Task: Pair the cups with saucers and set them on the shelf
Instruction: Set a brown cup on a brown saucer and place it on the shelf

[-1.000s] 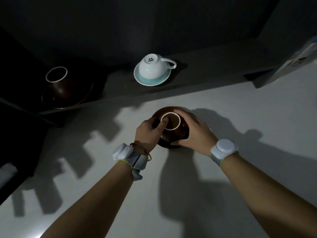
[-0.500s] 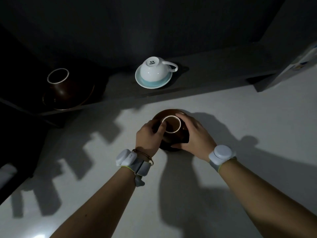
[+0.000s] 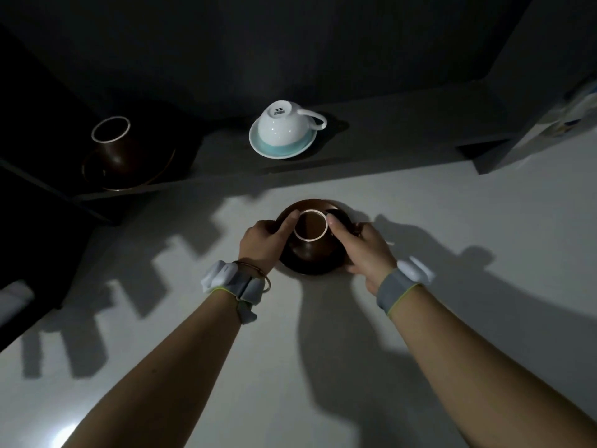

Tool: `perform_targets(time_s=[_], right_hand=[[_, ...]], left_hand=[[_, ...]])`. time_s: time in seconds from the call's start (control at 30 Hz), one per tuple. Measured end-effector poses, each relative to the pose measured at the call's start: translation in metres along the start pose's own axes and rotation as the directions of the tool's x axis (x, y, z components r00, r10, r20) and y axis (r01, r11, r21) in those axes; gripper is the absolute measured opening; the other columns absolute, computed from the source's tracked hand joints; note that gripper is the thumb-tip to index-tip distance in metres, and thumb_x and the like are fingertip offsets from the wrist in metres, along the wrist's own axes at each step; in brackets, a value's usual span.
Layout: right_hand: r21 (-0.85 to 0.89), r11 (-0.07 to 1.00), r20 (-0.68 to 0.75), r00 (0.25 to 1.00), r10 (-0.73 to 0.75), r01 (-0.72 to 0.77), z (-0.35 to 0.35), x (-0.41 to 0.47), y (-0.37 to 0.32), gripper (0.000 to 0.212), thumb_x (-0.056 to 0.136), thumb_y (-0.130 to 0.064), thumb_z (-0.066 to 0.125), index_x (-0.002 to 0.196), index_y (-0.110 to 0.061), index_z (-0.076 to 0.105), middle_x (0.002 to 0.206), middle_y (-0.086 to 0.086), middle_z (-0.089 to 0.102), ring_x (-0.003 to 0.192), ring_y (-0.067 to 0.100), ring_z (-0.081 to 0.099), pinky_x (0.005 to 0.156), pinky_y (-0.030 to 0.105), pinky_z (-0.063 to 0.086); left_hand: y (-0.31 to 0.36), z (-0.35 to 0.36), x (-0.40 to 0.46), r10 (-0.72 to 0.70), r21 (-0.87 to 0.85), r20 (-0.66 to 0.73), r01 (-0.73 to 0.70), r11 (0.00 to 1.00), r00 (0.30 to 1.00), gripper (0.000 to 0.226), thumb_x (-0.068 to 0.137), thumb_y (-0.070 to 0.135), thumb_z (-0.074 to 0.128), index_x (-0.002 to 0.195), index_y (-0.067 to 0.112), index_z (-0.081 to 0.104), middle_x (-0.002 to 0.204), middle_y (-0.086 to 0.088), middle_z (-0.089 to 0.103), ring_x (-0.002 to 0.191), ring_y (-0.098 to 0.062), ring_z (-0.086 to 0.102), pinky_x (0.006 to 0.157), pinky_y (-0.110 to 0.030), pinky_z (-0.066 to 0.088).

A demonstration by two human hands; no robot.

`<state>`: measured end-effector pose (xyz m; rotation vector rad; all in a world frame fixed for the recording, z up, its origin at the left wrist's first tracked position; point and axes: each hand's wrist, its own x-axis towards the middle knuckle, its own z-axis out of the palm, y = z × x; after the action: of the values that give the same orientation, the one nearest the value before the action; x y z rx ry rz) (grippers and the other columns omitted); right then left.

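A dark brown cup [image 3: 311, 239] stands upside down on a matching brown saucer [image 3: 311, 268] in the middle of the white counter. My left hand [image 3: 263, 242] grips the saucer's left edge, its thumb touching the cup's base ring. My right hand [image 3: 366, 248] holds the saucer's right edge, thumb against the cup. On the dark shelf [image 3: 387, 137] behind, a white cup [image 3: 284, 126] lies upside down on a pale blue saucer [image 3: 281, 150]. Further left on the shelf, another brown cup [image 3: 113, 147] sits inverted on a brown saucer [image 3: 129, 179].
The white counter [image 3: 452, 221] spreads around the hands under strong shadows. A dark cabinet side [image 3: 533, 92] rises at the right end of the shelf. A pale object [image 3: 14, 295] shows at the far left edge.
Both hands have shifted from the cup's top outward to the saucer's edges. The cup and saucer sit a little nearer the shelf in view.
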<state>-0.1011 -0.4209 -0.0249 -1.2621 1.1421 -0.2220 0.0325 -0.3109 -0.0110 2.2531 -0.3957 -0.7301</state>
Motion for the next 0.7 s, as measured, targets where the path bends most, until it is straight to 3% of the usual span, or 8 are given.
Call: perform_targets(time_s=[0.1,0.27,0.4,0.6,0.7], right_hand=[[-0.026,0.999,-0.007,0.999,-0.031,0.031,0.002,-0.005,-0.002,0.095,0.048,-0.072,0.068,0.121,-0.012,0.06,0.124,0.009,0.066,0.113,0.029,0.062,0.092,0.05,0.054],[0.023,1.0,0.026,1.0,0.0,-0.001,-0.007,-0.021,0.01,0.07,0.065,-0.057,0.075,0.119,-0.015,0.064,0.119,0.006,0.069,0.109,0.026,0.064,0.095,0.049,0.052],[0.06,0.998,0.016,1.0,0.013,-0.014,-0.013,-0.046,0.013,0.049,0.077,-0.048,0.075,0.115,-0.018,0.067,0.112,0.002,0.072,0.103,0.021,0.065,0.072,0.036,0.054],[0.136,0.991,-0.064,0.998,-0.011,0.02,-0.035,-0.089,-0.002,0.043,0.082,-0.041,0.073,0.113,-0.011,0.067,0.107,0.007,0.074,0.095,0.02,0.071,0.076,0.045,0.061],[0.153,0.985,-0.101,0.993,-0.062,0.077,-0.053,-0.1,-0.016,0.037,0.083,-0.039,0.073,0.108,-0.012,0.069,0.099,0.003,0.076,0.075,0.006,0.074,0.064,0.035,0.063]], left_hand=[[0.002,-0.002,-0.008,0.0,0.012,-0.008,0.0,1.0,1.0,0.07,0.067,0.08,0.055,0.083,0.014,0.074,0.085,-0.011,0.075,0.085,-0.031,0.07,0.079,-0.05,0.06],[-0.007,-0.002,-0.026,0.012,0.017,0.012,-0.013,1.0,1.0,0.07,0.066,0.078,0.06,0.083,0.012,0.074,0.081,-0.012,0.076,0.081,-0.03,0.072,0.076,-0.049,0.061],[-0.011,-0.004,-0.039,0.077,0.037,0.061,-0.079,0.996,0.995,0.067,0.069,0.076,0.061,0.081,0.011,0.072,0.08,-0.014,0.075,0.08,-0.031,0.072,0.073,-0.049,0.062],[0.006,-0.009,-0.058,0.256,-0.018,0.126,-0.255,0.967,0.959,0.057,0.068,0.074,0.063,0.083,0.019,0.066,0.09,-0.009,0.072,0.085,-0.032,0.07,0.076,-0.048,0.06],[0.03,-0.009,-0.062,0.331,-0.087,0.164,-0.321,0.943,0.929,0.065,0.064,0.074,0.063,0.09,0.014,0.068,0.093,-0.011,0.072,0.089,-0.032,0.07,0.077,-0.05,0.06]])
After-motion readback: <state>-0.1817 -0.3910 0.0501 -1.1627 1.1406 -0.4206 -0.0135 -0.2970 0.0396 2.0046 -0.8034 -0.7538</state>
